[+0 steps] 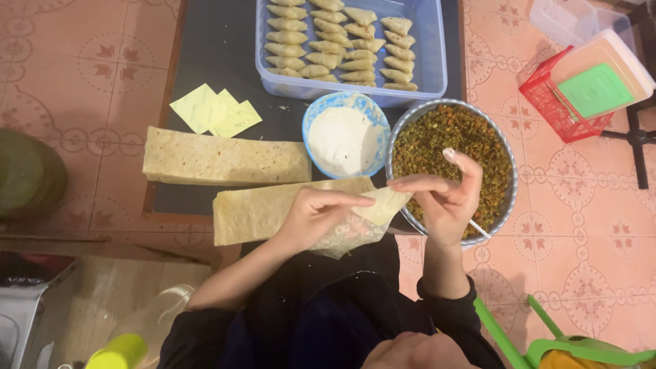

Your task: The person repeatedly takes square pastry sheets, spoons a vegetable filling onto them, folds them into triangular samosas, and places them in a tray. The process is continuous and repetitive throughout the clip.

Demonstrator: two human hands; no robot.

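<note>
Filling step, by the look of it — the left hand [316, 217] pinches a folded pastry sheet [372, 213] at the bowl of filling's [452, 147] seven o'clock, the right hand [447, 198] clamped on a spoon [478, 228] — next likely a careful scoop.

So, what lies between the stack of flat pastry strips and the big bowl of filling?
In the head view, a small blue bowl of white paste sits between the pastry strips and the filling bowl.

filling bowl [410, 130] and paste bowl [314, 116] crowd ahead, bare tabletop [219, 41] far left
</note>
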